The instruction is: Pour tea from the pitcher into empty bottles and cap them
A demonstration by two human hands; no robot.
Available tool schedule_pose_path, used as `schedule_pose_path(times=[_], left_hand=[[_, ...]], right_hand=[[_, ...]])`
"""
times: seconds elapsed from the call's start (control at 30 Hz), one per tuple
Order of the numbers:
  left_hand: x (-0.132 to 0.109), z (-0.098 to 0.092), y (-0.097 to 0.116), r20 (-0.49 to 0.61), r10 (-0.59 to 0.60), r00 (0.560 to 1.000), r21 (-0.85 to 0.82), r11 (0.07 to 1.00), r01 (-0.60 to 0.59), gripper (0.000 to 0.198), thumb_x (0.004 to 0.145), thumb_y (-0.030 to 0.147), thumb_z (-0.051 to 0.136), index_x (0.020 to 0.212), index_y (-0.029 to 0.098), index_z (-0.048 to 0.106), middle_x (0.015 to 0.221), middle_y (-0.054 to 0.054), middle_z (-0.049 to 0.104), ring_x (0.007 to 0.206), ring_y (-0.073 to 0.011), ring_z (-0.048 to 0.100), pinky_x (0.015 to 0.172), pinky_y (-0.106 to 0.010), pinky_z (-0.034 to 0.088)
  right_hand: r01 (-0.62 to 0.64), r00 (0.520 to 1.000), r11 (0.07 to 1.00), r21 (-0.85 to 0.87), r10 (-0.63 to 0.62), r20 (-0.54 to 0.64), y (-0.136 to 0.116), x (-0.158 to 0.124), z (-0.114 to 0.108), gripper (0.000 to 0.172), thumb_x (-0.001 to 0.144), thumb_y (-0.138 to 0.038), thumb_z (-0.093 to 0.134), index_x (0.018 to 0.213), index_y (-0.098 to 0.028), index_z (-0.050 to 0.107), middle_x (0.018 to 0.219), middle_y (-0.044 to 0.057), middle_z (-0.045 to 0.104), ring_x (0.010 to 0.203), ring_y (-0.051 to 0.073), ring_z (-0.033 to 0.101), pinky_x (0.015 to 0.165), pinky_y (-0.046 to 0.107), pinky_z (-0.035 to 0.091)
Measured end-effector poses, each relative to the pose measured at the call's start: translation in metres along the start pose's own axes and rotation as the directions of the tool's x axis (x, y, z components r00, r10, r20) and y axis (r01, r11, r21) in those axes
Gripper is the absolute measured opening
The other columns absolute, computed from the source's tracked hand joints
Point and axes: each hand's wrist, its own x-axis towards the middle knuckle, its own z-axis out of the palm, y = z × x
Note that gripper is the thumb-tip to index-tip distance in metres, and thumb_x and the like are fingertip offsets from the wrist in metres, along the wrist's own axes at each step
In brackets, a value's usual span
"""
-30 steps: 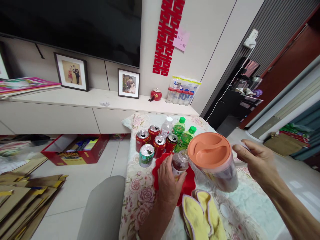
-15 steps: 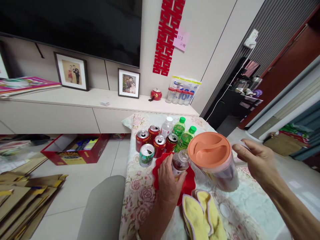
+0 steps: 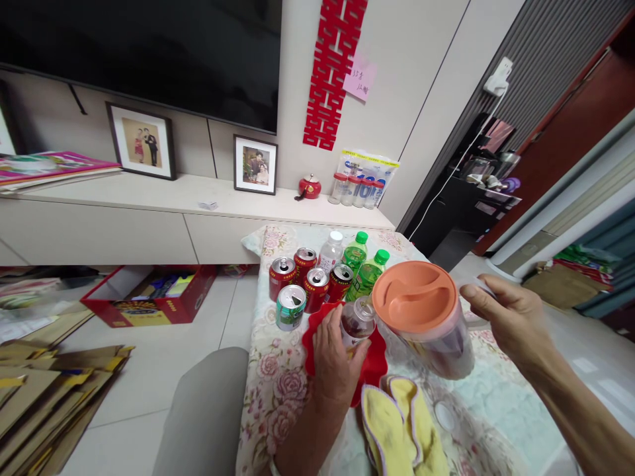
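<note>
My left hand (image 3: 335,360) is wrapped round a clear plastic bottle (image 3: 358,322) with dark liquid inside and no cap on its neck. Beneath the bottle lies a red scalloped tray (image 3: 372,370). My right hand (image 3: 510,314) grips the handle of a clear pitcher (image 3: 441,350) with an orange lid (image 3: 417,294). The pitcher is tilted toward the bottle, its lid edge right beside the bottle's mouth. Dark liquid shows through the pitcher's wall; I cannot tell whether any is flowing. A folded yellow cloth (image 3: 404,423) lies in front of the pitcher.
Behind the tray stand several red cans (image 3: 316,291), a green can (image 3: 290,307), a clear bottle with a white cap (image 3: 331,251) and two green-capped bottles (image 3: 370,274). A flowered cloth (image 3: 278,390) covers the table. Left on the floor are a red box (image 3: 149,297) and flattened cardboard (image 3: 54,396).
Almost nothing differs. Both hands keep their grips, and the pitcher stays tilted beside the bottle's mouth.
</note>
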Motion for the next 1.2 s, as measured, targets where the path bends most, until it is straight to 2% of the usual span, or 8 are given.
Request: schedule_pose_path(times=[0.6, 1.2], left_hand=[[-0.0016, 0.0016, -0.0008, 0.003, -0.023, 1.0, -0.017, 1.0, 0.023, 0.071, 0.083, 0.02, 0.075, 0.147, 0.018, 0.044, 0.136, -0.02, 0.065, 0.124, -0.0344, 0.066, 0.101, -0.052, 0.056], [-0.0002, -0.0019, 0.0014, 0.014, -0.029, 0.999, -0.021, 0.999, 0.029, 0.075, 0.079, 0.016, 0.078, 0.146, 0.018, 0.044, 0.136, -0.02, 0.066, 0.124, -0.0351, 0.066, 0.101, -0.052, 0.056]], right_hand=[[-0.004, 1.0, 1.0, -0.026, 0.004, 0.0, -0.0019, 0.0001, -0.0007, 0.064, 0.074, -0.068, 0.078, 0.059, -0.022, 0.036, 0.067, -0.005, 0.025, 0.064, 0.013, 0.026, 0.058, 0.029, 0.02], [0.001, 1.0, 1.0, -0.008, -0.001, 0.017, -0.0048, 0.0001, -0.0012, 0.062, 0.075, -0.065, 0.079, 0.059, -0.022, 0.038, 0.067, -0.004, 0.025, 0.065, 0.013, 0.024, 0.058, 0.031, 0.016]])
